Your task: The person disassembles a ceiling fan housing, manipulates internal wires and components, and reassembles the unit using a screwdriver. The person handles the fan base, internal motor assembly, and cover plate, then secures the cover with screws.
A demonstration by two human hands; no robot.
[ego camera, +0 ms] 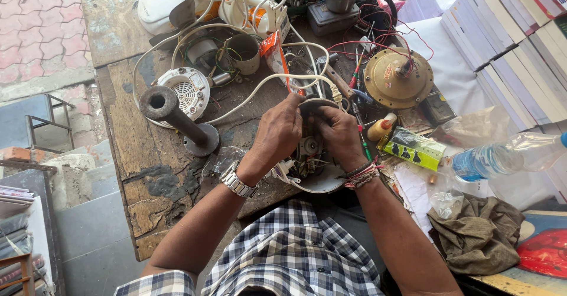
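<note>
Left hand [279,132] and right hand [338,135] both clasped around a small round white-based appliance motor assembly [311,154], at the front edge of the worn wooden workbench [147,154]. Just right: green-yellow rectangular packet [412,148] lying flat, small yellow red-capped bottle [381,127], clear blue-labelled plastic bottle [493,157] on its side. Farther back, round brass-coloured motor housing [397,77]; to the left, dark iron pipe stand [177,120].
</note>
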